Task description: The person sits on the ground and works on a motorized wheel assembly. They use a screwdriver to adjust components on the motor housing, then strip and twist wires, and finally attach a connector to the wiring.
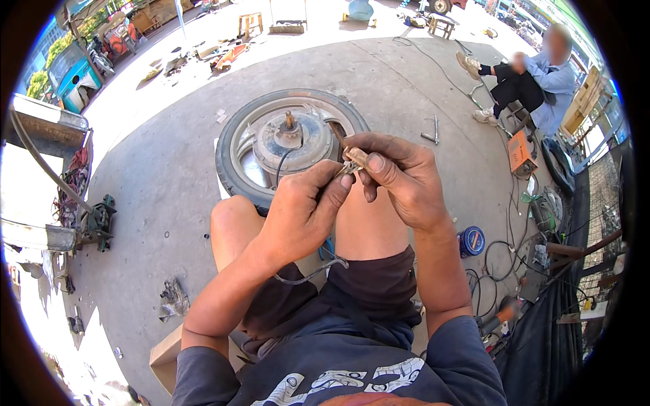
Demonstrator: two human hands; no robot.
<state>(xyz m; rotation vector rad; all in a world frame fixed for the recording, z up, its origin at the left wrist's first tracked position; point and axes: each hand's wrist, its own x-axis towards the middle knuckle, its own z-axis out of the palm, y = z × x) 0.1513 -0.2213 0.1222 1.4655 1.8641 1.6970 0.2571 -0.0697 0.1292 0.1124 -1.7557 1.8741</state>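
Between my knees and the far floor, a wheel with a hub motor [292, 139] lies flat, its rusty axle pointing up. A dark cable [282, 161] leaves the hub and passes behind my left hand [305, 206]. That hand's thumb and fingers pinch thin wire ends [348, 168] above the wheel's near edge. Closed beside it, my right hand [406, 177] grips a small tan-brown piece [357, 157], its tip against the wires; its exact kind cannot be made out. Across my lap runs a grey cable [315, 272].
A T-shaped wrench [432, 131] lies right of the wheel. By my right knee stands a blue round tin [471, 241]. Farther right are an orange box-shaped machine [521, 154], tangled cables and a seated person [542, 88]. A metal vise-like part [99, 222] stands left.
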